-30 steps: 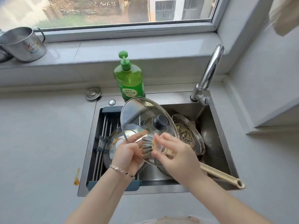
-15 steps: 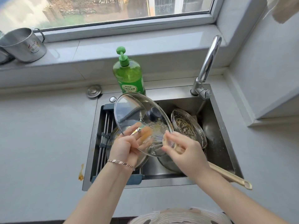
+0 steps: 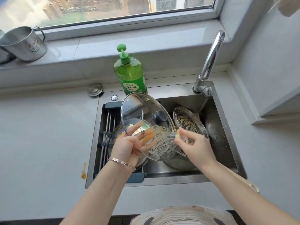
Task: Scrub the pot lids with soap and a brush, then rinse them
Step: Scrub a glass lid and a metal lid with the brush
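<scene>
The left hand's [image 3: 128, 145] spread fingers hold the glass lid [image 3: 146, 125] tipped over the sink [image 3: 224, 143] so the right hand [image 3: 196, 146], curled round the brush [image 3: 246, 181], can scrub.

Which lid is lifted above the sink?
The clear glass lid with the dark knob: the left hand holds it tilted above the sink. The soapy lid to its right rests inside the sink.

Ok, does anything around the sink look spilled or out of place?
Yes: an orange smear on the counter, just left of the sink near its front corner, looks like spilled sauce. The steel mug on the windowsill leans tilted instead of standing flat. The glass lid and brush look fine.
</scene>
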{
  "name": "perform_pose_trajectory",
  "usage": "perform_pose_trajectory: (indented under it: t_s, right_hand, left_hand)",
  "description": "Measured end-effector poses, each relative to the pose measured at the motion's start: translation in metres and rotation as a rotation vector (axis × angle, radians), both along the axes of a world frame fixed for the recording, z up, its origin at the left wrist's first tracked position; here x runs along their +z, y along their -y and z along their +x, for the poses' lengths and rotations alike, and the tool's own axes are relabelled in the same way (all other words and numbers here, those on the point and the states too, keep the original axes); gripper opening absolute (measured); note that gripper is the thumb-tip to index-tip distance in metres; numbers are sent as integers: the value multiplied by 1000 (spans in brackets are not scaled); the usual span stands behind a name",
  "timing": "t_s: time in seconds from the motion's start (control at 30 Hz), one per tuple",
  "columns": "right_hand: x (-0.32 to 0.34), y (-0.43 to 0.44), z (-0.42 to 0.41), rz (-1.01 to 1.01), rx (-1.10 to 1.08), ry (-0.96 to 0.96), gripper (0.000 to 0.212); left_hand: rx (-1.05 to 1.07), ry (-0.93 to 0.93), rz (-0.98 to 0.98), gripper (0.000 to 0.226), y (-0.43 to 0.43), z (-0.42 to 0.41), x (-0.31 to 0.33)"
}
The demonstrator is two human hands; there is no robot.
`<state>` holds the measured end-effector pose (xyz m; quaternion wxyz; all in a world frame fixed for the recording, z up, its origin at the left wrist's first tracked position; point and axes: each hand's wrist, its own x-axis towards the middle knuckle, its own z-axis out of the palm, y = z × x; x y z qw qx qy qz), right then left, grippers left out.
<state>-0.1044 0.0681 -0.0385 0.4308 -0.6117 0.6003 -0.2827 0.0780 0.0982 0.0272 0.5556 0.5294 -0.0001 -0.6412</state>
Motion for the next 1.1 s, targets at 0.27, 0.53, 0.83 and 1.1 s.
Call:
perform_pose_trajectory:
  t_s: [0.27, 0.53, 0.83, 1.1]
  right_hand:
    - [31, 22, 10, -335, 132, -268, 46]
    - [42, 48, 18, -150, 304, -335, 29]
    - [37, 51, 12, 477, 6, 201, 28]
    - [40, 34, 23, -75, 289, -541, 24]
  left_hand:
    - [-164, 40, -53, 75, -8, -5, 10]
    - [-284, 175, -70, 69, -3, -10, 19]
    - [-295, 148, -89, 70, -7, -6, 21]
    - [-319, 267, -59, 65, -7, -15, 18]
